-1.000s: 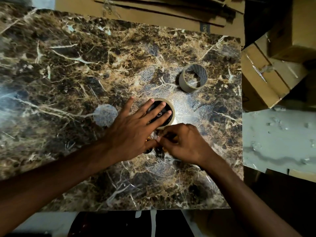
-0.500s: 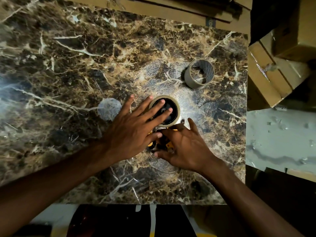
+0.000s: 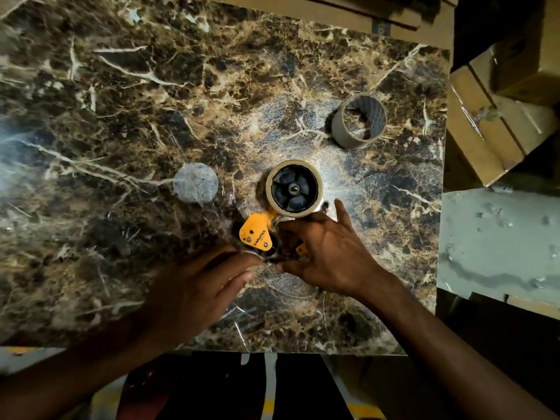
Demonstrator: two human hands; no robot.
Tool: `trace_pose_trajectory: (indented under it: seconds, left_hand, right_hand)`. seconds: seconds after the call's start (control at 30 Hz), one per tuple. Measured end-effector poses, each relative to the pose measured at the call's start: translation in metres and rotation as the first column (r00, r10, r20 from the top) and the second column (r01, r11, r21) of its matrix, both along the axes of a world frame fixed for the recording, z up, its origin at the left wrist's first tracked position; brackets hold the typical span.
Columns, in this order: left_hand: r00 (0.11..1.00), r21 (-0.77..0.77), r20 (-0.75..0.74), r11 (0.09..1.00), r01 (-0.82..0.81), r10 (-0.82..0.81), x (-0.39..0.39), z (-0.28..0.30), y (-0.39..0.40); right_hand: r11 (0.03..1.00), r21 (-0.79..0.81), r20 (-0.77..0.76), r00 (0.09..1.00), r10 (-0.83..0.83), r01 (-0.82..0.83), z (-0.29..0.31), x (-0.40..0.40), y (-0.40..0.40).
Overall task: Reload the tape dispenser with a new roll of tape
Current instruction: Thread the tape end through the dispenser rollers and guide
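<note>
A yellow tape dispenser (image 3: pixel 254 233) lies on its side on the marbled table (image 3: pixel 121 116). A roll of tan tape (image 3: pixel 293 188) sits on its black spoked hub. My right hand (image 3: pixel 324 253) grips the dispenser's body just below the roll and hides the handle. My left hand (image 3: pixel 197 286) is blurred, lower left of the dispenser. Its fingers point at the dispenser's near end and hold nothing that I can see. An empty cardboard tape core (image 3: pixel 359 121) stands on end at the back right.
A pale round patch (image 3: pixel 195 182) marks the tabletop left of the roll. Cardboard boxes (image 3: pixel 485 131) stand off the table's right edge, and flattened cardboard (image 3: pixel 333 10) lies along the far edge. A grey surface (image 3: pixel 500 237) is at the right.
My left hand has come off the top of the roll and drawn back toward me, which uncovers the hub and the yellow body. My right hand stays on the dispenser.
</note>
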State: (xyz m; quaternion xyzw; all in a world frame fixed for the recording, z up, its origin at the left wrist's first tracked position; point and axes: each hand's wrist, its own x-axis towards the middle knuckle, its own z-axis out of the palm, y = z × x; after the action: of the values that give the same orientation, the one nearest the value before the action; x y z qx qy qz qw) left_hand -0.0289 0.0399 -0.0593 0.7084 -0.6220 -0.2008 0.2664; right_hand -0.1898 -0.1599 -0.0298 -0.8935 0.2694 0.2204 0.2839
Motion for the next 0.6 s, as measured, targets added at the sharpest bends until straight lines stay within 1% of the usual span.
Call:
trace_pose_trajectory:
  seconds: [0.1,0.2,0.27,0.37,0.47,0.6]
  left_hand:
    - [0.993,0.101,-0.117,0.995,0.02,-0.008,-0.015,-0.008,0.005]
    - [0.985,0.134,-0.172,0.99,0.052,-0.029,-0.026,-0.008,0.002]
    - [0.989,0.15,-0.145,0.987,0.059,-0.037,-0.029,-0.002,-0.002]
    - [0.993,0.234,-0.087,0.968,0.094,-0.076,-0.035,0.009,-0.01]
    - [0.997,0.333,-0.061,0.941,0.058,-0.04,-0.043,0.008,-0.016]
    - [0.995,0.448,-0.099,0.892,0.049,-0.005,-0.055,0.009,-0.03]
  right_hand:
    - [1.0,0.017,0.003,1.0,0.008,-0.008,0.0,0.0,-0.001]
    - [0.998,0.054,-0.002,0.999,0.034,-0.034,0.001,-0.001,-0.002]
    - [0.995,0.088,-0.003,0.999,0.054,-0.054,0.004,-0.001,-0.004]
    - [0.99,0.106,-0.015,0.995,0.099,-0.097,0.007,-0.001,-0.008]
    - [0.987,0.107,-0.023,0.993,0.119,-0.116,0.008,-0.001,-0.009]
    - [0.987,0.116,-0.019,0.993,0.113,-0.11,0.008,0.0,-0.009]
